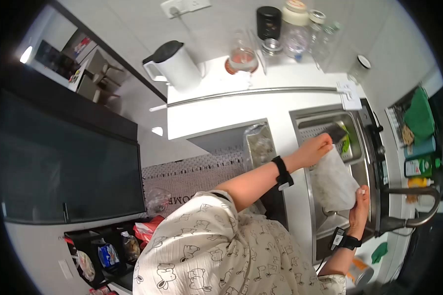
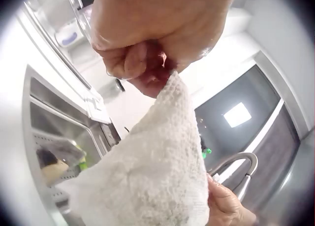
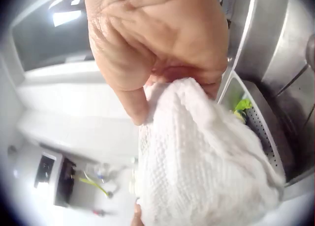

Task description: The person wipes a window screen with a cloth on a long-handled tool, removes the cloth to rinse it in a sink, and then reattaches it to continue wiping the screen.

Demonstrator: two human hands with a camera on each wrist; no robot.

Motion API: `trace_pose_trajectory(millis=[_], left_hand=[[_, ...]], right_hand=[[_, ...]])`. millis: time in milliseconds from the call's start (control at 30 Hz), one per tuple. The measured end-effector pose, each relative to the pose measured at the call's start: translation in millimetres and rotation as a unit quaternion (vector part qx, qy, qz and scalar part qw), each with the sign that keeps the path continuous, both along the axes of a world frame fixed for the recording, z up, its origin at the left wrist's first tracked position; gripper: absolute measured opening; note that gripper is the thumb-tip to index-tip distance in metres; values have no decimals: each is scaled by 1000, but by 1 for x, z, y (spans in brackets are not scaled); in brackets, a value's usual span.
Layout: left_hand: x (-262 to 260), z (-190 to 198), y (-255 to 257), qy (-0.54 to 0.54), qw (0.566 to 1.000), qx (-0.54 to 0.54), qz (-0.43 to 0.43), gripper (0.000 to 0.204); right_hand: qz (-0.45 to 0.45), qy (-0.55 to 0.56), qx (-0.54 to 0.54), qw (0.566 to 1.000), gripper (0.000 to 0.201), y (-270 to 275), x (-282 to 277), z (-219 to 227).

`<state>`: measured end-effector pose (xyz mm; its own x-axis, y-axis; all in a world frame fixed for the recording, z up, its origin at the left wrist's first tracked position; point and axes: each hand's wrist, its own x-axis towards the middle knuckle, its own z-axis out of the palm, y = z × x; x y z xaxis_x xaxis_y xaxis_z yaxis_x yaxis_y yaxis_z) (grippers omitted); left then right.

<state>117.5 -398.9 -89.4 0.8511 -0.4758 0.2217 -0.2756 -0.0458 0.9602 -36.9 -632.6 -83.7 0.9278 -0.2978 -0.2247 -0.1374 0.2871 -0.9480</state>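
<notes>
Both arms are reaching out over the sink's near edge. The left hand (image 1: 316, 150) is pinching with curled fingers, the right hand (image 1: 359, 204) is gripping likewise, wristbands on both.

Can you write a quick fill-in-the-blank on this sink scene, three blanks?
1. Both hands hold a white ____ stretched between them.
2. The left hand and right hand hold it over the ____.
3. The white kettle has a ____ lid.

Missing words: cloth; sink; black
</notes>
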Motion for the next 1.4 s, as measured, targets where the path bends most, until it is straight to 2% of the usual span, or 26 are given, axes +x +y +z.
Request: trace_pose_trajectory(millis=[33,100,133,233,333,367,400,433,500,567,600,633,700,733,833,867,933,967,1033,1067,1100,1167,1200,1267,1367,1400], left_hand=[[7,5,17,-6,1000,0,9,17],[15,13,62,126,992,27,12,15],[21,19,83,103,993,52,36,15],[63,21,129,-38,987,78,133,12],[95,65,169,-16,993,47,111,13],[105,74,181,-21,994,48,94,14],[117,70,192,-48,994,64,73,17],[122,68,205,-62,991,101,56,16],[126,52,228,-53,984,168,22,16],[125,6,246,-34,978,205,-9,15],[123,-18,255,-25,968,249,-29,14],[117,-40,262,-17,969,243,-35,14],[98,-72,273,-110,944,306,-53,14],[92,-78,274,-103,947,299,-61,14],[89,-87,268,-132,951,279,-6,18],[96,-82,261,-126,962,243,6,19],[113,-86,242,-118,972,202,18,19],[123,-92,226,-111,976,186,-16,21],[131,-98,194,-107,980,165,-45,22],[133,-98,178,-90,972,196,-98,25],[135,-98,165,-74,960,226,-151,29],[135,-118,148,-111,963,225,-98,33],[135,-130,142,-146,961,229,-51,38],[135,-116,148,-164,953,251,-47,43],[144,-112,153,-211,925,307,-78,55],[148,-114,155,-219,910,338,-94,63]], right_hand=[[9,-6,0,1000,16,9,15,3],[97,41,-127,986,14,25,42,6],[113,36,-196,973,12,37,60,7],[162,-34,-221,961,14,72,126,16],[159,-67,-248,953,8,108,188,46],[166,-89,-300,935,8,121,203,53],[173,-107,-352,914,8,131,213,57],[161,-94,-357,915,8,141,221,55],[233,-8,-390,891,9,158,231,31],[237,-53,-410,879,10,168,236,-18],[243,-5,-456,856,11,170,238,-37],[244,6,-459,854,11,173,240,-48],[276,62,-560,778,13,177,236,-62],[277,74,-561,776,13,179,235,-60],[360,47,-620,695,19,183,245,-45],[391,96,-608,684,21,189,262,-37],[325,22,-621,712,27,221,294,-28],[298,-60,-618,725,35,233,310,-35],[268,-91,-697,659,43,264,338,-49],[252,-107,-761,588,40,276,347,-59],[273,-84,-788,545,32,283,358,-67],[365,38,-775,515,26,294,373,-66],[363,23,-768,528,21,294,373,-63],[368,-5,-763,532,21,293,368,-47],[364,-46,-754,545,20,293,357,-14],[363,-51,-738,566,21,296,352,2]])
